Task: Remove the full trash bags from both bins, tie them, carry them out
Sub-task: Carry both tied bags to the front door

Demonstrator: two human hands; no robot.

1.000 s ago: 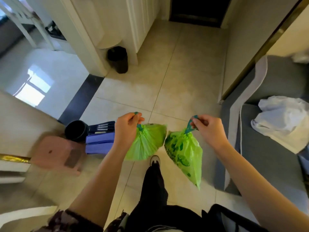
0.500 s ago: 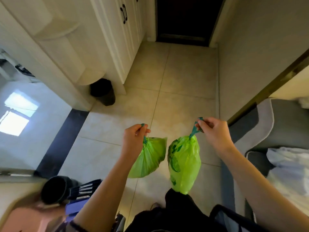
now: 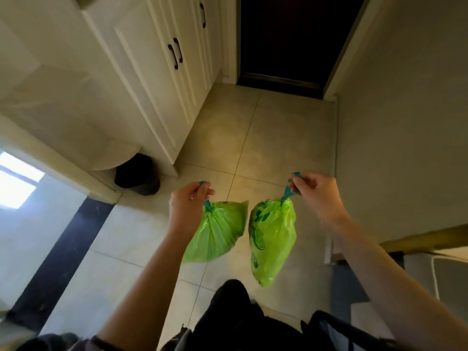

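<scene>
The left hand point(image 3: 187, 206) pinches the left bag point(image 3: 217, 231) by its tie, and the right hand point(image 3: 317, 196) pinches the right bag point(image 3: 273, 239). Keep the fingers tight. Walk slowly to the dark door point(image 3: 288, 39).

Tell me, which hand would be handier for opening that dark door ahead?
Probably the left. Both hands are busy: the left hand pinches the smaller green bag, the right hand the longer green bag. No handle on the door is visible, so that's a guess.
</scene>
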